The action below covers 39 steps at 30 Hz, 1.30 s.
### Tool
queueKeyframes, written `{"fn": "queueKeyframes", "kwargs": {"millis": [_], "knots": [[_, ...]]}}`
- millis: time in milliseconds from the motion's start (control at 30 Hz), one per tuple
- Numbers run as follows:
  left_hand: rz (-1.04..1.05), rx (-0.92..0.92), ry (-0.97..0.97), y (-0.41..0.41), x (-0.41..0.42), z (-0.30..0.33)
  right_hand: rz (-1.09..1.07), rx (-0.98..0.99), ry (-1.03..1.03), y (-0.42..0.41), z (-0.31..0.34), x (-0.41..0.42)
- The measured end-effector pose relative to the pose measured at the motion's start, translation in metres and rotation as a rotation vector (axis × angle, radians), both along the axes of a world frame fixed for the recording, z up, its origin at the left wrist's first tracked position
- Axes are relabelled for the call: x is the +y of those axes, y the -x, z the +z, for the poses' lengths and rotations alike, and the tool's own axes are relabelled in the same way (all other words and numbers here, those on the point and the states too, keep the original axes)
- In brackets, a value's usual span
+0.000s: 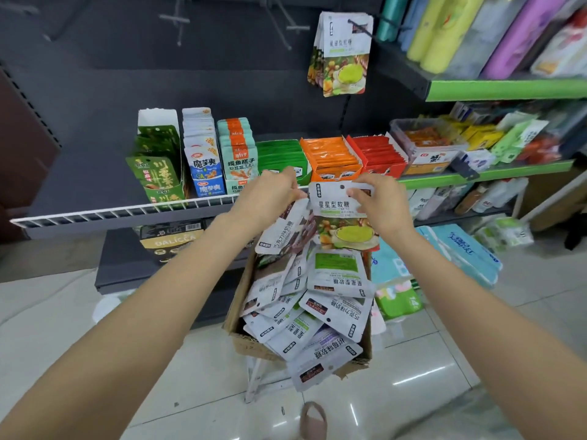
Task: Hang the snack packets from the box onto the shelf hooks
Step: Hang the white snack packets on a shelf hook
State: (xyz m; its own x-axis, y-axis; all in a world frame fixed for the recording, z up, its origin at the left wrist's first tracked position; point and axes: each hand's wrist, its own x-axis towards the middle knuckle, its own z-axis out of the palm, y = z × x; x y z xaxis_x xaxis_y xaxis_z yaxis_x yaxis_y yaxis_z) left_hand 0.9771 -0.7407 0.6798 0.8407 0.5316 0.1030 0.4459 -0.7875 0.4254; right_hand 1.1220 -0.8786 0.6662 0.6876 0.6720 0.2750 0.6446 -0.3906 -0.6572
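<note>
A cardboard box point(236, 300) on a small white stand holds several white snack packets point(336, 309) lying jumbled. My right hand point(379, 204) pinches the top of a green-and-white packet point(341, 217), held upright above the box. My left hand point(273, 195) grips the top corner of another white packet point(282, 230) that hangs tilted beside it. High on the dark back panel, a bunch of matching packets point(344, 55) hangs from a hook point(360, 27). Bare hooks point(178, 20) stick out further left.
A shelf with a white rail point(127, 212) carries display cartons of snacks point(203, 154) just behind my hands. Green-edged shelves point(508, 90) at the right hold rolls and packets. Blue tissue packs point(460, 252) lie on the tiled floor right of the box.
</note>
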Motion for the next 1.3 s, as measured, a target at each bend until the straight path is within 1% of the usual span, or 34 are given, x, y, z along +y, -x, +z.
{"fn": "queueKeyframes", "kwargs": {"millis": [100,167,233,300,400,467,567,667,800,1000,1133,1200,1300], "knots": [[-0.022,0.065,-0.196,-0.013,0.005,0.029,-0.03,-0.091,-0.033,-0.011,0.017,0.0],[-0.012,0.085,-0.225,-0.022,0.01,0.043,-0.065,-0.159,-0.022,-0.02,0.027,0.001],[0.005,0.061,-0.193,-0.034,0.017,0.051,-0.085,-0.186,-0.018,-0.03,0.038,0.002],[0.014,-0.006,-0.14,-0.048,0.024,0.058,-0.058,-0.189,-0.019,-0.042,0.048,0.005],[-0.029,-0.083,-0.044,-0.07,0.032,0.071,0.009,-0.117,-0.053,-0.068,0.063,0.012],[-0.039,-0.107,-0.022,-0.084,0.035,0.081,-0.017,-0.068,-0.1,-0.09,0.073,0.018],[0.024,-0.193,-0.051,-0.106,0.042,0.092,-0.028,0.04,-0.237,-0.121,0.088,0.031],[0.106,-0.22,-0.119,-0.132,0.047,0.102,0.022,0.15,-0.358,-0.154,0.1,0.049],[0.144,-0.246,-0.059,-0.165,0.054,0.111,0.05,0.215,-0.417,-0.199,0.109,0.075],[0.205,-0.308,-0.061,-0.199,0.06,0.119,0.09,0.244,-0.439,-0.245,0.114,0.11],[0.25,-0.302,-0.085,-0.218,0.064,0.124,0.116,0.244,-0.462,-0.257,0.115,0.124],[0.257,-0.289,-0.087,-0.224,0.066,0.124,0.111,0.21,-0.47,-0.261,0.115,0.128],[0.26,-0.279,-0.078,-0.228,0.069,0.124,0.108,0.104,-0.425,-0.266,0.115,0.13]]}}
